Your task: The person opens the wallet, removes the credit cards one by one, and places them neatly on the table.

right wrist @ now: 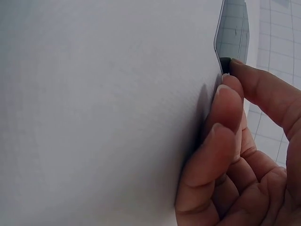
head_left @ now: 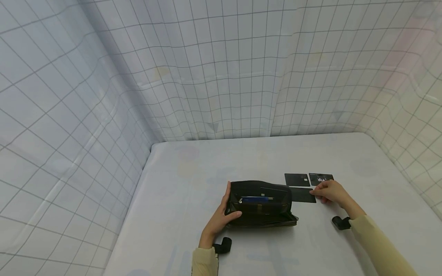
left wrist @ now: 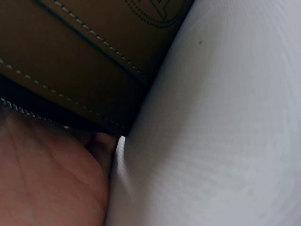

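A dark zip wallet (head_left: 248,186) lies unzipped on the table, its mouth spread toward the head camera. Inside it sits a blue pen-like item (head_left: 255,199). My left hand (head_left: 221,218) holds the wallet's left end, thumb over the near rim. Brown stitched leather (left wrist: 70,61) and a zip edge appear beside the palm in the left wrist view. To the wallet's right, my right hand (head_left: 333,193) pinches the right edge of a black card (head_left: 300,194) between thumb and fingers. The card's glossy face (right wrist: 231,35) shows in the right wrist view.
Just beyond the pinched card lie a black card with a small light square (head_left: 295,179) and a black card marked VIP (head_left: 318,177). The white-covered table (head_left: 172,199) is enclosed by white gridded curtains (head_left: 221,76) at the back and sides.
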Tool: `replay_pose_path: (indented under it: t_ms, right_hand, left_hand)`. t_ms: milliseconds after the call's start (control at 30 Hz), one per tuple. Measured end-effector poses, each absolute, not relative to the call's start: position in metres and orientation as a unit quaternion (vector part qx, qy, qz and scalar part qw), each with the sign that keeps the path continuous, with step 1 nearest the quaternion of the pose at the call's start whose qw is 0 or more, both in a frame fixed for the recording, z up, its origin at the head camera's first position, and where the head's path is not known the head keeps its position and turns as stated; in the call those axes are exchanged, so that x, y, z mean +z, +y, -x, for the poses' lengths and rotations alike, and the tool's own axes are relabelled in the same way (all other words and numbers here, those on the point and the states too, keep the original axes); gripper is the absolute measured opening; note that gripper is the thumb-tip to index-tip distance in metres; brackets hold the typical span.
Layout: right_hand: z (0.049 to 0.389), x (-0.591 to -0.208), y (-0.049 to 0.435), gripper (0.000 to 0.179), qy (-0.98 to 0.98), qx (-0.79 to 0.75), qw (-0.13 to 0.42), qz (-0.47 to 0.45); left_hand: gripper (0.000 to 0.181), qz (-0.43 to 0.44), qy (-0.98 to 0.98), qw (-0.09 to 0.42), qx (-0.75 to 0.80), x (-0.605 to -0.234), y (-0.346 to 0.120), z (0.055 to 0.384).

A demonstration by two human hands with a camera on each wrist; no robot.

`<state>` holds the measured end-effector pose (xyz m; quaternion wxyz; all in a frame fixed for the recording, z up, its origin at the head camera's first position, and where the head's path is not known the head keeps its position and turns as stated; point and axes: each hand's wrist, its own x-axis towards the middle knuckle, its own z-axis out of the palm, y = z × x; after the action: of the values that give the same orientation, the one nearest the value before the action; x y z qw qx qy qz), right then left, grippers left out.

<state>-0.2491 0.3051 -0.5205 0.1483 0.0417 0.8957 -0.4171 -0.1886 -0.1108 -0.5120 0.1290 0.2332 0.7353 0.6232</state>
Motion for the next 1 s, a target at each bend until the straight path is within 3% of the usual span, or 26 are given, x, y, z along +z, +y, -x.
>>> replay_pose_path:
  t_ms: [1000]
  right_hand:
    - [0.2445,-0.5242,0.3025,0.026,0.906,-0.404,0.115,-0.047]
  left_hand:
    - [0.092,-0.227,0.733,0.127,0.628,-0.5146,-0.1107,0.1887]
